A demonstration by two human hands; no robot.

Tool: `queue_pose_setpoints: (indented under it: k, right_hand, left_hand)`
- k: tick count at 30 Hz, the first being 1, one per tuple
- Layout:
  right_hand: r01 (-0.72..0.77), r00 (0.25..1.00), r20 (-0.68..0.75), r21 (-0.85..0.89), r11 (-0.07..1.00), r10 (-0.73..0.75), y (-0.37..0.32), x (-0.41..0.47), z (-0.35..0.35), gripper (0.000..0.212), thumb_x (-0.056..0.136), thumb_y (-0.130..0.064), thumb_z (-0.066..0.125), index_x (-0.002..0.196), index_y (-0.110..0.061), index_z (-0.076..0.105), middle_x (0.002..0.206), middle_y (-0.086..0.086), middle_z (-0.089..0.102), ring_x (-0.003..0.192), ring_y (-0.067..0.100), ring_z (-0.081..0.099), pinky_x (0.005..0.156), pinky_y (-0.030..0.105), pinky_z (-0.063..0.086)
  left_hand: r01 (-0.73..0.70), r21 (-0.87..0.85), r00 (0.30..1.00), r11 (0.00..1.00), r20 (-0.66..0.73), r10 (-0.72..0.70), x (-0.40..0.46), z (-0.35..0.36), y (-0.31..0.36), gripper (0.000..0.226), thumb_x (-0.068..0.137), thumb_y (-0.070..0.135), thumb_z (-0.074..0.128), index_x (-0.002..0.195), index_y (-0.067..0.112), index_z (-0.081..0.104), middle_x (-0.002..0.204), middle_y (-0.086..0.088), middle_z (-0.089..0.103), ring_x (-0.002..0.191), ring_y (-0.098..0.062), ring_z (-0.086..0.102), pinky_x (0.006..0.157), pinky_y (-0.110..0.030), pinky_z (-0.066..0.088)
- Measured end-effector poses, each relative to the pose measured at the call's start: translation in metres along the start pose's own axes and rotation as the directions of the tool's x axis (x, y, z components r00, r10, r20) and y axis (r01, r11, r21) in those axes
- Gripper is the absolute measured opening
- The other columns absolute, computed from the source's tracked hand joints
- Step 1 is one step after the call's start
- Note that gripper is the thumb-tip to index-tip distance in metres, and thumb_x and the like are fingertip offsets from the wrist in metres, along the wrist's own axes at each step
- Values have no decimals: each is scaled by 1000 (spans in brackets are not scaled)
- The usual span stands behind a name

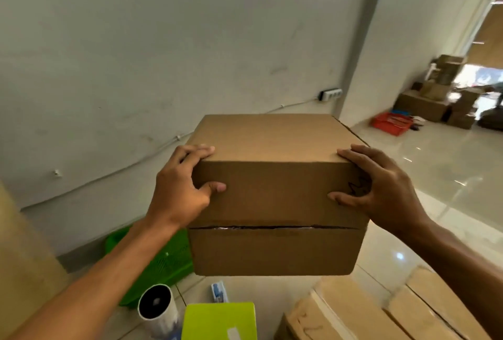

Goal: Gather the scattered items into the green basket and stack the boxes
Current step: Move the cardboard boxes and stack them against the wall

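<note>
1. Held up in mid-air at chest height: a closed cardboard box [277,192], a slit seam running across its near face, clear of the tiled floor [435,176].
2. Left hand [181,190] clamped on the box's left corner — fingers curled over the top edge, thumb pressed flat on the near face.
3. Right hand [378,187] clamped on the right corner the same way, fingers over the top edge, thumb on the near face beside a black scribble.
4. Grip on both sides: curled round the box, pinching it between them.
5. Below and left of the box, partly hidden behind it and the left forearm: the green basket [160,260], on the floor near the wall.
6. On the floor at the lower edge: a white cylinder [159,307] with a dark end, a small blue-and-white packet [219,291], a lime-green box [220,322].
7. Lower right: flat taped cartons [367,312] lying side by side.
8. Far right, well apart — a red crate [392,122] and a pile of cardboard boxes [432,100] by a doorway.
</note>
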State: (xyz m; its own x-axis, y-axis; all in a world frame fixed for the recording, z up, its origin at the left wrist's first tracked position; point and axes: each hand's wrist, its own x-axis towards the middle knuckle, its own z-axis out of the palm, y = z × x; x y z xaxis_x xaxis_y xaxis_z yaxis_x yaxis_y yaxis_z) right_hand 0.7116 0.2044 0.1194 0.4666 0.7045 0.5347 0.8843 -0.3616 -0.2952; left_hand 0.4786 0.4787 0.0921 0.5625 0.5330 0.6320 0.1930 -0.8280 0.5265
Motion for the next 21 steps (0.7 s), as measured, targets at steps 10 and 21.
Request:
queue_pose_setpoints:
  k: [10,21]
  right_hand:
    - [89,970,218,84,992,-106,114,136,119,85,66,-63,68,141,-26,52,142,4,47,122,27,52,98,44,52]
    - [100,939,308,180,979,-153,190,234,240,82,68,-24,90,140,-36,51,146,-3,42,115,11,48,100,33,49]
  left_hand:
    - [313,66,950,948,-9,-313,51,116,-72,68,65,34,88,127,23,62,121,11,53,107,0,45,98,-23,37]
    - [584,50,810,810,30,-586,80,213,-143,63,68,47,84,124,28,63,111,13,54,97,-10,55,83,-22,45]
